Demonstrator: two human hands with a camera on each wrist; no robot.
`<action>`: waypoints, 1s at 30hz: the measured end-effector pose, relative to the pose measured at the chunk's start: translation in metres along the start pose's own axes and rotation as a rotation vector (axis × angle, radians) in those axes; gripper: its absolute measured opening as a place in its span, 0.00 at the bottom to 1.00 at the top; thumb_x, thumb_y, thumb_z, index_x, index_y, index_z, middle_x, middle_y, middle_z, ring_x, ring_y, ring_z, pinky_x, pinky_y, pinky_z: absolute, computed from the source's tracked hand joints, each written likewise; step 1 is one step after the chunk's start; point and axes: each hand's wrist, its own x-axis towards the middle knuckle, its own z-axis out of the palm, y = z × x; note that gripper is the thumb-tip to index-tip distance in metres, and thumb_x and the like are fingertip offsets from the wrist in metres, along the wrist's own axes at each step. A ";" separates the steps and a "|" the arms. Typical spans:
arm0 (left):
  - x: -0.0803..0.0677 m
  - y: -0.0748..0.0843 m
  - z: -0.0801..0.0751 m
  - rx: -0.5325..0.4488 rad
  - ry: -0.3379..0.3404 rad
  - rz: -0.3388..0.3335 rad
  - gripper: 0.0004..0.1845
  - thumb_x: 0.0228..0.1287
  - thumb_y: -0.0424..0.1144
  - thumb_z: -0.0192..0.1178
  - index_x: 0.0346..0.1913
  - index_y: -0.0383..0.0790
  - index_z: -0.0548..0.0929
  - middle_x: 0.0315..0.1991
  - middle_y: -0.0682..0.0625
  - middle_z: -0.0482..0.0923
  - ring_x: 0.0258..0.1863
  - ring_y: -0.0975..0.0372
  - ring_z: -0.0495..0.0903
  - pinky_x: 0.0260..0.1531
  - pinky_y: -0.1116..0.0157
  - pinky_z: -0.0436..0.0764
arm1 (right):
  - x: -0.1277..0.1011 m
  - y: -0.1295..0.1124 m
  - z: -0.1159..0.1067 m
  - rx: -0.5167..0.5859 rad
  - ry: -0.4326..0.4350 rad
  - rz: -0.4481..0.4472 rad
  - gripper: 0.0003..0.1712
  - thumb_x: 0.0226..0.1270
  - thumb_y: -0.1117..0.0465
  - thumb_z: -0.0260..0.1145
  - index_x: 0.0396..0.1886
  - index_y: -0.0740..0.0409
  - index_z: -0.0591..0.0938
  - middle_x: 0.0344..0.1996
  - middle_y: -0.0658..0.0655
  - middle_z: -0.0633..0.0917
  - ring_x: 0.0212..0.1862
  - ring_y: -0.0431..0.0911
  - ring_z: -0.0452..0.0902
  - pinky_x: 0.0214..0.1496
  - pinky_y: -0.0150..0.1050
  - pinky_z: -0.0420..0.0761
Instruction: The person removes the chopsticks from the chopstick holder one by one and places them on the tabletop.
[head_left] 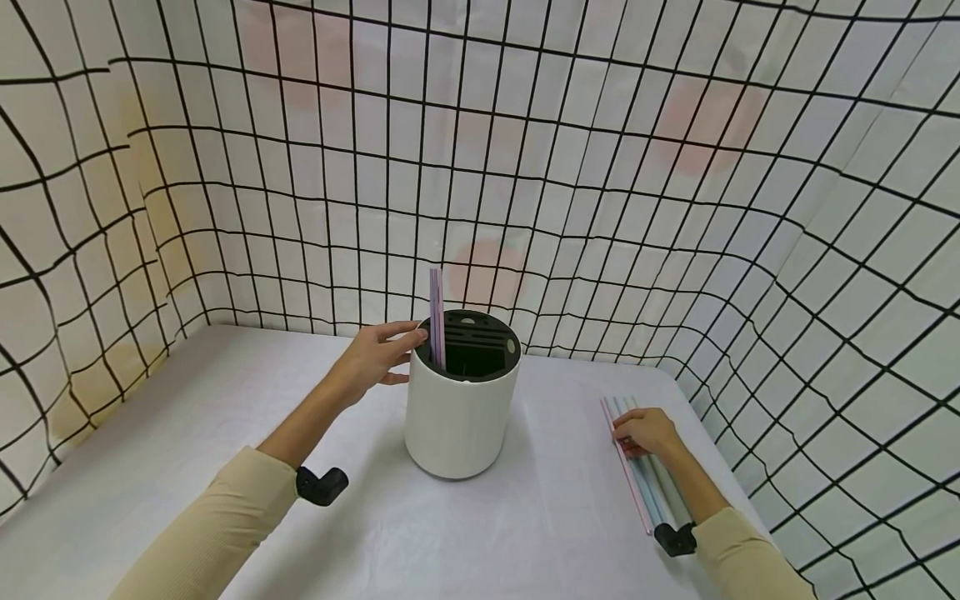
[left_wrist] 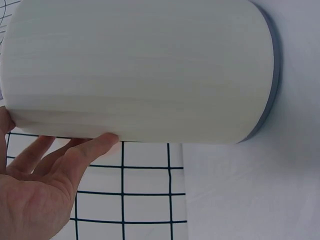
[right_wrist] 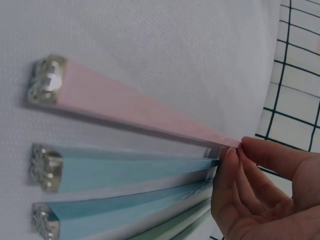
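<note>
Nearest to the head camera, two beige sleeves are seen, each with a small black camera mount at the wrist. Beyond the right sleeve, the right hand (head_left: 647, 432) is laid on a row of long sticks (head_left: 651, 492) that lie flat on the white worktop (head_left: 187, 433), well to the right of the white holder (head_left: 461, 408). In the right wrist view the pink stick (right_wrist: 135, 107) is pinched at its end between thumb and fingertips (right_wrist: 250, 150); the blue sticks (right_wrist: 125, 170) lie just beside it, parallel. The long axis of the row runs from the hand toward the person, so the metal-capped ends point away from the fingers.

The holder stands upright near the middle of the worktop, with a dark slotted insert (head_left: 474, 337) on top. Two pale purple sticks (head_left: 437, 317) are already standing in it, at its left edge. The left hand (head_left: 375, 357) is placed against the left side of the holder near the rim, with fingers straight and relaxed, touching but not gripping. The right hand is clearly the nearer one to the lying sticks. Behind everything, a checked cloth (head_left: 675, 167) is hung.
</note>
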 end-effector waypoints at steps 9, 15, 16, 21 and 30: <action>0.000 0.000 0.000 -0.008 -0.002 -0.005 0.34 0.73 0.53 0.61 0.76 0.43 0.68 0.70 0.42 0.73 0.69 0.46 0.74 0.54 0.52 0.86 | 0.002 0.002 -0.003 -0.025 0.017 -0.022 0.15 0.59 0.70 0.68 0.43 0.77 0.85 0.20 0.51 0.85 0.21 0.39 0.81 0.25 0.33 0.85; 0.000 0.000 0.000 -0.002 0.004 -0.009 0.34 0.73 0.53 0.61 0.76 0.43 0.68 0.70 0.43 0.73 0.69 0.45 0.74 0.54 0.52 0.86 | 0.001 -0.001 -0.005 -0.039 0.052 -0.019 0.16 0.60 0.69 0.69 0.46 0.76 0.84 0.21 0.51 0.85 0.24 0.39 0.81 0.29 0.33 0.86; 0.000 0.000 0.000 0.000 0.004 -0.009 0.34 0.73 0.53 0.61 0.76 0.43 0.68 0.71 0.43 0.73 0.69 0.45 0.73 0.54 0.52 0.86 | 0.000 -0.003 -0.005 -0.037 0.053 -0.018 0.17 0.60 0.68 0.68 0.46 0.76 0.84 0.22 0.51 0.85 0.24 0.39 0.82 0.30 0.33 0.87; -0.001 0.000 0.000 0.004 0.008 -0.014 0.34 0.73 0.53 0.61 0.75 0.44 0.69 0.71 0.43 0.73 0.70 0.45 0.73 0.54 0.52 0.86 | -0.004 -0.017 -0.004 -0.041 0.056 -0.040 0.17 0.65 0.66 0.67 0.49 0.75 0.83 0.27 0.53 0.87 0.27 0.39 0.82 0.34 0.35 0.88; -0.001 0.001 0.001 0.011 0.010 -0.009 0.34 0.73 0.53 0.60 0.76 0.43 0.68 0.71 0.43 0.72 0.70 0.45 0.72 0.54 0.52 0.86 | -0.015 -0.078 0.005 -0.014 0.024 -0.143 0.17 0.72 0.63 0.63 0.54 0.72 0.81 0.42 0.63 0.87 0.36 0.44 0.85 0.43 0.38 0.90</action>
